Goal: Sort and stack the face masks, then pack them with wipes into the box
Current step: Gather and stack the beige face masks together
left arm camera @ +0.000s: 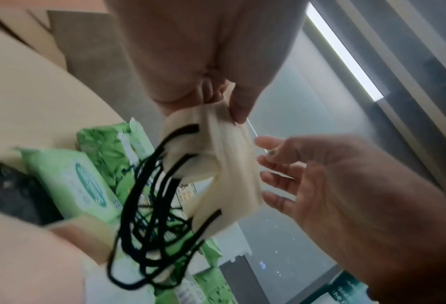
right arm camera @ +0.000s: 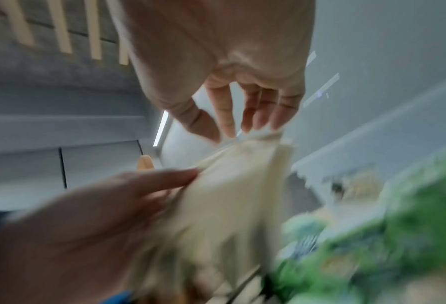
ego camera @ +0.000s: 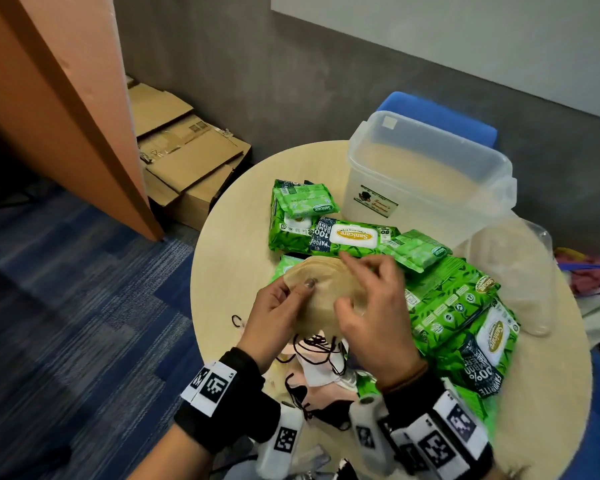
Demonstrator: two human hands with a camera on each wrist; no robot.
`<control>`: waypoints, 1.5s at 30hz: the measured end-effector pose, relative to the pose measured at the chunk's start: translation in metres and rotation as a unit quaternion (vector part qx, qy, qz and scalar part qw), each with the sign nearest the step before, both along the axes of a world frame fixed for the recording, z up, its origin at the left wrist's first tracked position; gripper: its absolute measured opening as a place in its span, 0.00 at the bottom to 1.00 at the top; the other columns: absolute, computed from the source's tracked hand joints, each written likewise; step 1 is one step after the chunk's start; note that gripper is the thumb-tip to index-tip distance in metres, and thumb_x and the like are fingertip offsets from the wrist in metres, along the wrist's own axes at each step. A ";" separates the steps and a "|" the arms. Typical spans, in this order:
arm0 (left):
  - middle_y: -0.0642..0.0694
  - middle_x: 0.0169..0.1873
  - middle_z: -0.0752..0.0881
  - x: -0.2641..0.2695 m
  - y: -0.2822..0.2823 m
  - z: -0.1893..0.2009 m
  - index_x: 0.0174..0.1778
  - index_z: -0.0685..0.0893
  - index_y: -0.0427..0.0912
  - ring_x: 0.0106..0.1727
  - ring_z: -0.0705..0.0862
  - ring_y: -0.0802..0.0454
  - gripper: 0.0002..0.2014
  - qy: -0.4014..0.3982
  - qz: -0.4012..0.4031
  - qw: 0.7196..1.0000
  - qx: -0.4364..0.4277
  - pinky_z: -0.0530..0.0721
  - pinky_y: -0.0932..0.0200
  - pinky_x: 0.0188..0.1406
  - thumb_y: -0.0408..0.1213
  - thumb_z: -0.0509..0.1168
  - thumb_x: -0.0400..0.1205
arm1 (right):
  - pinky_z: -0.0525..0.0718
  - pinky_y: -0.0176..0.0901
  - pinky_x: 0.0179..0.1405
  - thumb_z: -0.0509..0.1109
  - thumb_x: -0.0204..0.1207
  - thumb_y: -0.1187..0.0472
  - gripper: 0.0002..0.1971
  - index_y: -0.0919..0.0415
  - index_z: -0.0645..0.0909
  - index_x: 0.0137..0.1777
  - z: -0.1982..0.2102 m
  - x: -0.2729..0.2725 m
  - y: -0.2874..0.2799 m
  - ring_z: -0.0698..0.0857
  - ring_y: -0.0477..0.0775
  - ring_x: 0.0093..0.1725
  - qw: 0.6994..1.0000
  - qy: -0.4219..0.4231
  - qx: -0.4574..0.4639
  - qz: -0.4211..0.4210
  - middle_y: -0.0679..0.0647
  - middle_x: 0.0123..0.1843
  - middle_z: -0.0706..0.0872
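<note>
Head view: left hand fingers pinch beige masks — right hand fingers spread wide; one box.

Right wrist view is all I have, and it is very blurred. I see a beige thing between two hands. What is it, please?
Observer: A stack of beige face masks; the left wrist view shows black ear loops hanging from it.
Operator: Which hand really holds it?
Observer: The left hand pinches one end, thumb on top. The right hand has its fingers straight, at the stack's edge.
Operator: Is the box ready?
Observer: The clear plastic box stands open at the table's far side, with no masks or wipes in it.
Operator: And the green blur?
Observer: Green wipe packs lying on the round table, between the hands and the box.
</note>
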State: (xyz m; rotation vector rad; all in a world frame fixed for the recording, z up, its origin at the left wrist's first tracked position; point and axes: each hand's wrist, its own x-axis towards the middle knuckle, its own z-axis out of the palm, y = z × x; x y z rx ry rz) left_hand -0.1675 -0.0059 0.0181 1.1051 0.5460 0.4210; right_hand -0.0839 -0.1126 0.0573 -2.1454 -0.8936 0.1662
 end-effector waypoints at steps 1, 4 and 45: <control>0.47 0.46 0.92 -0.001 0.003 0.000 0.50 0.90 0.45 0.46 0.88 0.55 0.11 0.002 -0.010 1.000 0.004 0.87 0.60 0.49 0.30 0.61 0.85 | 0.73 0.48 0.68 0.65 0.65 0.56 0.32 0.53 0.74 0.74 0.002 0.008 -0.002 0.72 0.51 0.61 0.999 -0.037 -0.031 0.005 0.52 0.61 0.74; 0.51 0.44 0.92 -0.002 0.011 0.005 0.46 0.91 0.47 0.46 0.87 0.56 0.08 -0.007 -0.021 0.999 0.026 0.86 0.59 0.49 0.34 0.66 0.81 | 0.79 0.49 0.63 0.68 0.64 0.55 0.26 0.50 0.81 0.66 0.003 0.032 0.002 0.80 0.48 0.58 0.990 0.082 -0.068 0.089 0.49 0.59 0.84; 0.44 0.44 0.88 -0.091 0.035 -0.051 0.55 0.86 0.37 0.35 0.86 0.51 0.08 0.135 0.206 0.969 -0.023 0.82 0.62 0.22 0.35 0.67 0.82 | 0.83 0.45 0.50 0.71 0.73 0.73 0.09 0.59 0.83 0.48 -0.061 0.059 -0.008 0.85 0.52 0.43 0.972 0.231 -0.030 0.014 0.54 0.43 0.88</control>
